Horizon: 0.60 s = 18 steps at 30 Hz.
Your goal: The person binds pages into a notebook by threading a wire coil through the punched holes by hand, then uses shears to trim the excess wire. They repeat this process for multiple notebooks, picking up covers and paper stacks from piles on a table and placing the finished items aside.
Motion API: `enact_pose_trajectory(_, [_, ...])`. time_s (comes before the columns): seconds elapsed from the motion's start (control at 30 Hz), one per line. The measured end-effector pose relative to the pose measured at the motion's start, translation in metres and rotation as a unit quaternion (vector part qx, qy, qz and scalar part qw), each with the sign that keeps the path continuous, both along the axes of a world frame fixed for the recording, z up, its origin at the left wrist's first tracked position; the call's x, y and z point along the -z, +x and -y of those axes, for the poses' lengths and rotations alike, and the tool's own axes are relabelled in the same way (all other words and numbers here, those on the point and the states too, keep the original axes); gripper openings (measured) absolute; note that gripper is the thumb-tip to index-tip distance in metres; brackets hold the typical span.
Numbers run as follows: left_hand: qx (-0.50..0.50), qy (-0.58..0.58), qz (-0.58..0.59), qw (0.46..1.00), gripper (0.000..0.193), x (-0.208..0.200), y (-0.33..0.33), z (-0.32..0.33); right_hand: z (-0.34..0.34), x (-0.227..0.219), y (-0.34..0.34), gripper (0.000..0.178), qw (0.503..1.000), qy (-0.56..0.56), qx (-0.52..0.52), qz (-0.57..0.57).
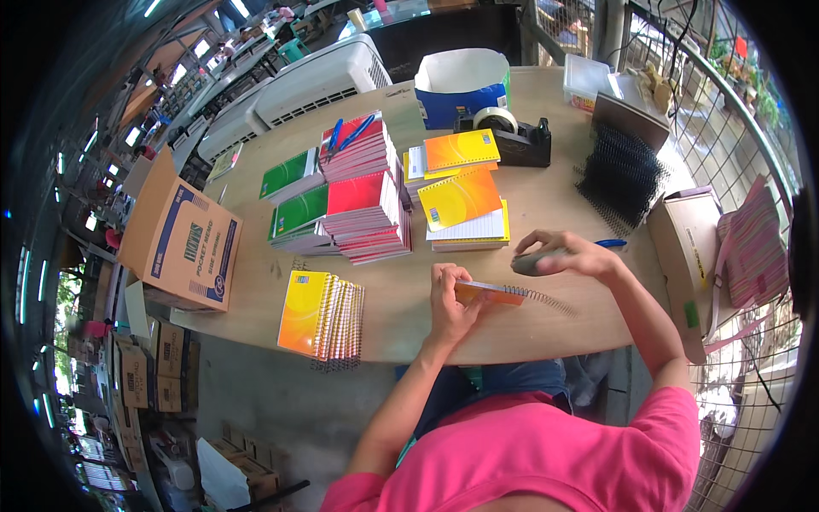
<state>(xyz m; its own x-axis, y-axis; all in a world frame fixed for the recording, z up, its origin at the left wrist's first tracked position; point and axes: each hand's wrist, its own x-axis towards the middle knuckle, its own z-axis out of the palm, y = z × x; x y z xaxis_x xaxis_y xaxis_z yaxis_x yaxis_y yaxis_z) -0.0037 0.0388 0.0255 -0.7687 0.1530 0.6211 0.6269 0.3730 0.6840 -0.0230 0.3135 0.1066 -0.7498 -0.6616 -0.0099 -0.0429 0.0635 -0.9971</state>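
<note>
Near the table's front edge, my left hand point(454, 309) is closed around a small orange memo pad point(502, 293), held edge up. A dark spiral binding coil point(548, 300) sticks out of the pad's right end, part of its length free. Above that coil my right hand point(567, 253) grips a dark grey rounded object point(531, 262), whose kind I cannot make out. Beyond my hands lie stacked orange and yellow memo pads point(461, 203) with lined sheets. To the left, spiral-bound yellow notebooks point(304, 312) stand in a row, coils overlapping.
Red pads point(363, 194) and green pads point(300, 212) are piled at centre left, with blue-handled cutters point(348, 135) on top. A tape dispenser point(527, 143), blue-and-white box point(463, 92) and black coils point(621, 175) stand farther back. Cardboard boxes point(189, 243) point(682, 256) flank the table.
</note>
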Motion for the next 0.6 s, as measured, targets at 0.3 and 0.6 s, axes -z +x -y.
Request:
enact_pose_trajectory(0.3, [0.009,0.007,0.002,1.0,0.053,0.006,0.001,-0.01,0.018,0.0,-0.003,0.05,0.934,0.32,-0.007,-0.16])
enact_pose_trajectory(0.6, [0.031,0.022,0.018,0.999,0.057,0.004,-0.002,-0.017,0.006,0.007,-0.01,0.043,0.986,0.13,0.005,-0.106])
